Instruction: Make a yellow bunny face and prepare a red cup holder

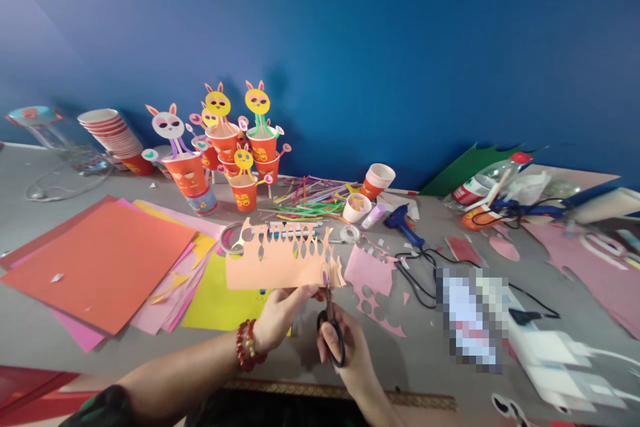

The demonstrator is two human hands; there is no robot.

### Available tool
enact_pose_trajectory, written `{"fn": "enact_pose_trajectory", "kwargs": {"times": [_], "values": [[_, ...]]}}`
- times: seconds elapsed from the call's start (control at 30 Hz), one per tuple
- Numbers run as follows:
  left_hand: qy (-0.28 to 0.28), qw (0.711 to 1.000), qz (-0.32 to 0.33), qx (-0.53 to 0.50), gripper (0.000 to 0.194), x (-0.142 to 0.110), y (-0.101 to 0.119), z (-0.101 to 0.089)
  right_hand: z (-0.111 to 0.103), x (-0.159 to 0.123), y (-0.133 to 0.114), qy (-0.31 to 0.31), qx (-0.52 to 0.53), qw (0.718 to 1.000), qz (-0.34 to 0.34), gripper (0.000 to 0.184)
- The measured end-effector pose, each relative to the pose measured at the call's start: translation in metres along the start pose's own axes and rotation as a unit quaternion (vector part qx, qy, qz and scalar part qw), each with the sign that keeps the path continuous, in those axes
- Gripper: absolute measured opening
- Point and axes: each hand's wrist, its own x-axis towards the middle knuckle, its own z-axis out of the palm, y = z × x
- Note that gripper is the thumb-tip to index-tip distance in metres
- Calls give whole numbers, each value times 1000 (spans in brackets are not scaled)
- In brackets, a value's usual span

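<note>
In the head view, my left hand (281, 315), with a beaded bracelet at the wrist, pinches the lower edge of a peach paper sheet (275, 271). Rows of oval holes run along the sheet's upper edge, and its right end is jagged. My right hand (353, 347) is closed around the black handles of a pair of scissors (336, 345). Their blades point away from me at the sheet's right part, close to my left fingertips. By the blade tips shows a small purple oval; whether it is loose or attached I cannot tell. Yellow paper (215, 300) lies underneath.
Orange paper cups with rabbit heads (243, 197) stand at the back left, beside stacked cups (113, 137). Coloured paper sheets (110, 260) lie left. Pipe cleaners (310, 200), a blue glue gun (404, 225), its cord, pink scraps (370, 270) and a power strip (545, 367) lie right.
</note>
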Motion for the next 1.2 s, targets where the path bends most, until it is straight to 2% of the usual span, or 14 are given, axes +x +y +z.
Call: {"fn": "enact_pose_trajectory", "kwargs": {"times": [0.6, 0.93, 1.2], "values": [[-2, 1000, -10, 19, 34, 3, 5, -3, -5, 0, 0, -12, -26, 999, 15, 57], [2, 1000, -15, -1, 27, 5, -1, -5, -11, -1, -1, -20, -38, 999, 18, 59], [0, 1000, -18, 11, 27, 5, 15, -2, -17, -3, -3, -33, -39, 999, 14, 57]]}}
